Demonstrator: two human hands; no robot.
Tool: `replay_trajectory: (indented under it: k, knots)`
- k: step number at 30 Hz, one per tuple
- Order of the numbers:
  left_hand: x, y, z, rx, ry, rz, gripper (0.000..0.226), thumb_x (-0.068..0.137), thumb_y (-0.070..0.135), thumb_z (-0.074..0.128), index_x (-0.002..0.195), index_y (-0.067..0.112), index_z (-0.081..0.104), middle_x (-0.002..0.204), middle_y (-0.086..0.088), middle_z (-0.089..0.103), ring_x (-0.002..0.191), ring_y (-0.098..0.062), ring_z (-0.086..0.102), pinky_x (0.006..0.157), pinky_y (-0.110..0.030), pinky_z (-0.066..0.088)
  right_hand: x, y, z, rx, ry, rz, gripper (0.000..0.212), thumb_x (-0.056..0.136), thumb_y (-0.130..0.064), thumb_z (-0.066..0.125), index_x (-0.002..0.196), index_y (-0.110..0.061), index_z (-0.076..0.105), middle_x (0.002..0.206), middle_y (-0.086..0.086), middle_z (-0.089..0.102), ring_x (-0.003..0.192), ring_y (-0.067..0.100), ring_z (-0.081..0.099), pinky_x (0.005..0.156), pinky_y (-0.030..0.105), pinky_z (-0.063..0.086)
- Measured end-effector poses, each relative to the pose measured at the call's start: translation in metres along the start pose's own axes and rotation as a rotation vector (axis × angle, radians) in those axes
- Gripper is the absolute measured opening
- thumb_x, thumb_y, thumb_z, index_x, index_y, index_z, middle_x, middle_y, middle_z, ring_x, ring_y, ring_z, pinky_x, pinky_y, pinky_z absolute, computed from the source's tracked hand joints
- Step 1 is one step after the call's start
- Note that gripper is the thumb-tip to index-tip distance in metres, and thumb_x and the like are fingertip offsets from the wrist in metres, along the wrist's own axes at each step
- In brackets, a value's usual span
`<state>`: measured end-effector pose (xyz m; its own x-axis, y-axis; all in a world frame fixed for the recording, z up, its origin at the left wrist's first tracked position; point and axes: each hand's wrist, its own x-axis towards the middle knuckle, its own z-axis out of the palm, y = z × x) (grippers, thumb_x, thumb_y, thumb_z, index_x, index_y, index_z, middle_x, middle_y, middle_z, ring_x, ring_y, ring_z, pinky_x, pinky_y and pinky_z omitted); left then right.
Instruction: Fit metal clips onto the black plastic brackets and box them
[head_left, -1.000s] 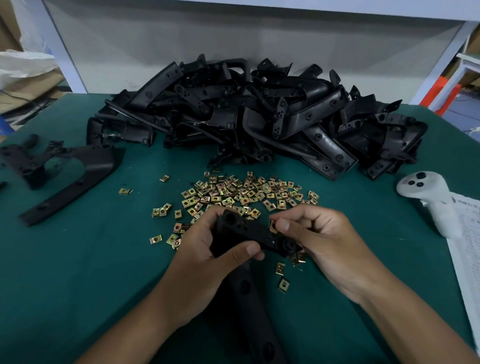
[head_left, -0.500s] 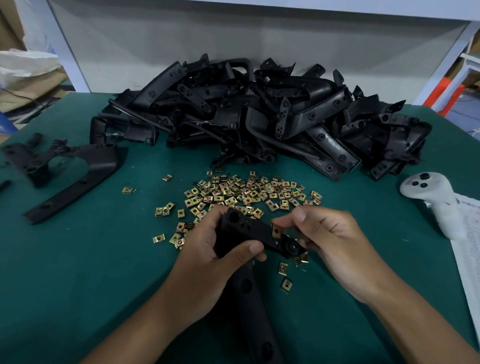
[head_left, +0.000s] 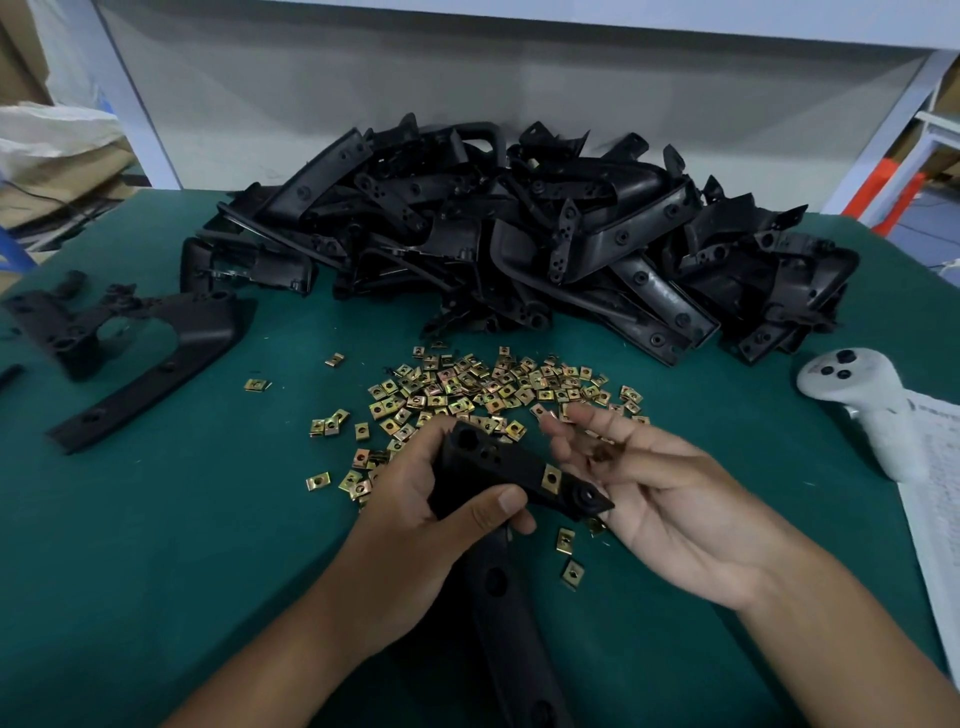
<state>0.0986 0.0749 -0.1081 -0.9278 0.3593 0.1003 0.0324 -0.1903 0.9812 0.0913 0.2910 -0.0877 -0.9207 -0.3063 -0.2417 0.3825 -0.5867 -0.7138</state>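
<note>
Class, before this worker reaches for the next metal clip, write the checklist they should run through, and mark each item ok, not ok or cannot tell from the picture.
1. Long black plastic bracket gripped firmly by left hand: ok.
2. Brass-coloured metal clip sitting on the bracket's edge: ok; fully seated: cannot tell.
3. Right hand free, fingers relaxed, holding nothing: ok.
4. Loose metal clips scattered on the green table just beyond the hands: ok.
5. Pile of black plastic brackets waiting behind them: ok.
6. Box for finished brackets in view: not ok.
</note>
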Motion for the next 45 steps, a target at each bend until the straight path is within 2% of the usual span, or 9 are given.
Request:
replay_trajectory:
  k: [5, 8, 11, 16, 21, 25, 29, 38, 45]
  knots:
    - [-0.001, 0.0, 0.0, -0.009, -0.011, -0.011, 0.02, 0.08, 0.032, 0.078, 0.095, 0.03, 0.065, 0.085, -0.012, 0.075, 0.078, -0.018, 0.07, 0.071, -0.026, 0.056, -0.001, -0.002, -0.001, -0.036, -0.062, 0.039, 0.042, 0.087, 0.006, 0.048, 0.129, 0.005, 0.053, 0.129, 0.026, 0.065, 0.116, 0.029, 0.068, 0.088, 0.03, 0.059]
    - [-0.001, -0.001, 0.0, -0.02, -0.015, -0.018, 0.021, 0.08, 0.031, 0.079, 0.095, 0.028, 0.065, 0.086, -0.012, 0.075, 0.08, -0.017, 0.071, 0.073, -0.024, 0.055, -0.001, -0.003, -0.004, -0.074, -0.038, 0.055, 0.037, 0.088, -0.002, 0.051, 0.123, 0.005, 0.064, 0.123, 0.023, 0.069, 0.095, 0.022, 0.074, 0.081, 0.027, 0.061]
    - [-0.002, -0.001, 0.0, -0.004, -0.027, -0.026, 0.021, 0.081, 0.031, 0.08, 0.095, 0.027, 0.065, 0.087, -0.011, 0.075, 0.081, -0.018, 0.072, 0.073, -0.025, 0.056, -0.001, -0.003, -0.006, -0.138, -0.003, 0.056, 0.033, 0.089, -0.011, 0.053, 0.111, -0.004, 0.076, 0.102, 0.011, 0.072, 0.072, 0.011, 0.063, 0.066, 0.021, 0.054]
    - [-0.003, -0.001, 0.0, 0.013, -0.068, -0.041, 0.023, 0.082, 0.032, 0.08, 0.098, 0.024, 0.064, 0.087, -0.012, 0.076, 0.081, -0.019, 0.073, 0.072, -0.027, 0.058, 0.003, -0.003, -0.008, -0.149, 0.023, 0.107, 0.039, 0.093, -0.019, 0.046, 0.118, -0.009, 0.074, 0.078, -0.004, 0.053, 0.065, 0.007, 0.045, 0.058, 0.021, 0.038]
    - [-0.003, -0.001, 0.0, 0.017, -0.076, -0.044, 0.023, 0.083, 0.028, 0.08, 0.098, 0.022, 0.064, 0.087, -0.013, 0.076, 0.081, -0.02, 0.072, 0.071, -0.026, 0.057, 0.002, -0.004, -0.01, -0.155, -0.03, 0.09, 0.052, 0.079, 0.009, 0.043, 0.12, -0.003, 0.072, 0.102, 0.009, 0.07, 0.072, 0.01, 0.06, 0.06, 0.019, 0.049]
    - [-0.003, -0.002, 0.0, 0.008, -0.073, -0.043, 0.021, 0.083, 0.027, 0.079, 0.097, 0.025, 0.064, 0.088, -0.014, 0.076, 0.082, -0.02, 0.073, 0.072, -0.028, 0.058, 0.0, -0.004, -0.009, -0.158, -0.07, 0.087, 0.046, 0.088, 0.008, 0.049, 0.132, 0.0, 0.06, 0.129, 0.023, 0.065, 0.099, 0.019, 0.072, 0.064, 0.017, 0.056]
    - [-0.002, -0.003, 0.0, 0.013, -0.077, -0.042, 0.022, 0.083, 0.029, 0.08, 0.098, 0.027, 0.064, 0.089, -0.014, 0.076, 0.084, -0.022, 0.073, 0.075, -0.03, 0.059, 0.0, -0.005, -0.009, -0.111, -0.104, 0.097, 0.047, 0.092, 0.004, 0.05, 0.139, 0.001, 0.051, 0.135, 0.026, 0.061, 0.122, 0.027, 0.064, 0.079, 0.02, 0.06]
    - [-0.002, -0.004, -0.001, 0.002, -0.094, -0.054, 0.025, 0.082, 0.034, 0.083, 0.097, 0.028, 0.064, 0.09, -0.013, 0.076, 0.085, -0.022, 0.074, 0.074, -0.029, 0.059, -0.001, -0.005, -0.008, -0.08, -0.169, 0.1, 0.053, 0.091, 0.008, 0.051, 0.144, 0.0, 0.043, 0.139, 0.029, 0.056, 0.13, 0.033, 0.057, 0.096, 0.028, 0.055]
    - [-0.003, -0.004, -0.001, 0.015, -0.095, -0.056, 0.025, 0.082, 0.032, 0.082, 0.097, 0.025, 0.063, 0.088, -0.013, 0.076, 0.083, -0.021, 0.073, 0.074, -0.03, 0.06, 0.0, -0.003, -0.005, -0.162, -0.032, 0.028, 0.043, 0.086, 0.003, 0.057, 0.128, -0.005, 0.06, 0.123, 0.018, 0.07, 0.105, 0.025, 0.072, 0.075, 0.025, 0.06]
